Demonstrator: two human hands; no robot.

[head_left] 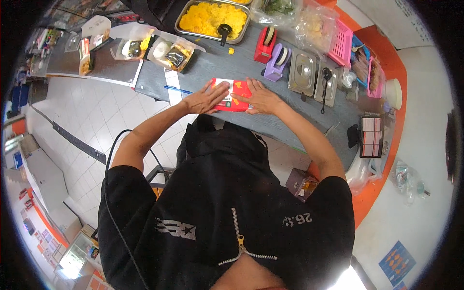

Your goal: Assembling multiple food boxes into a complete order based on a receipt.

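The red and white carton (232, 98) is lying flat on the grey counter (227, 65), near its front edge, directly in front of the person; both hands are resting on it. The left hand (205, 100) is pressing with fingers spread flat across the carton's left part; the right hand (260, 100) is lying with fingers stretched out flat over its right part; neither hand is gripping, both are pressing down with open palms.

Judging by its look, the carton is thin paperboard: light, fairly stiff along its folds yet easy to dent; its printed surface is probably smooth and a little slippery, so holding it by the 2 short side edges seems safer than pinching the lid.

Counting what is showing: 1 closed carton under the hands; 3 open food boxes (175, 53) further left on the counter, 1 of them standing at the far left; 1 large steel tray of yellow food (212, 18); 2 tape dispensers, 1 red (265, 44) and 1 purple (277, 61); 2 small lidded steel pans (303, 71); 1 blue pen (177, 90); 2 pink baskets (341, 44).
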